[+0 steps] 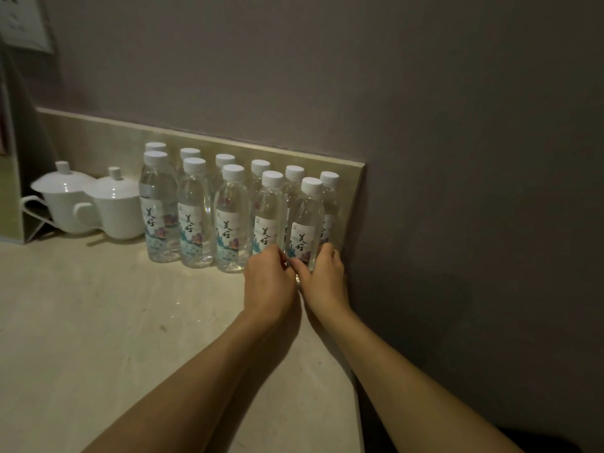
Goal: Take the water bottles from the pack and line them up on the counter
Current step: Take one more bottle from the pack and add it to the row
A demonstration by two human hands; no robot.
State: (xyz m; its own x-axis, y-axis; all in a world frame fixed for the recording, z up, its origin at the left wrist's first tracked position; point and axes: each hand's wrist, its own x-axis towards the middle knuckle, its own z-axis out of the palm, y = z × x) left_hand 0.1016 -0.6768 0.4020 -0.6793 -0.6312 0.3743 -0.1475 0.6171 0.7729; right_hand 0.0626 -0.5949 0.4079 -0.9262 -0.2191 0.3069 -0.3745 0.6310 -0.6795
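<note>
Two bare forearms reach in from the bottom edge, over a pale, faintly veined stone counter [98, 322] that ends at its right edge against a dim grey-mauve wall [457, 158]. At far left a framed notice [23, 21] is cut off by the picture's edge, its print too blurred to read, and below it a dark upright panel hides part of the corner. Beside that stand two white lidded cups [94, 204], touching each other. Next come the water bottles [196, 217], upright with white caps, in two rows along the low beige backsplash [98, 138]; the back row is largely hidden behind the front one. The left hand [268, 282] curls its fingers round the base of the fourth front bottle [269, 217]. The right hand [323, 279] grips the last front bottle [305, 223] low down, thumb in front and fingers wrapped behind. Both bottles' bases are covered by the hands, so I cannot tell whether they rest on the counter. Lighting is low, and the labels' small print is illegible.
</note>
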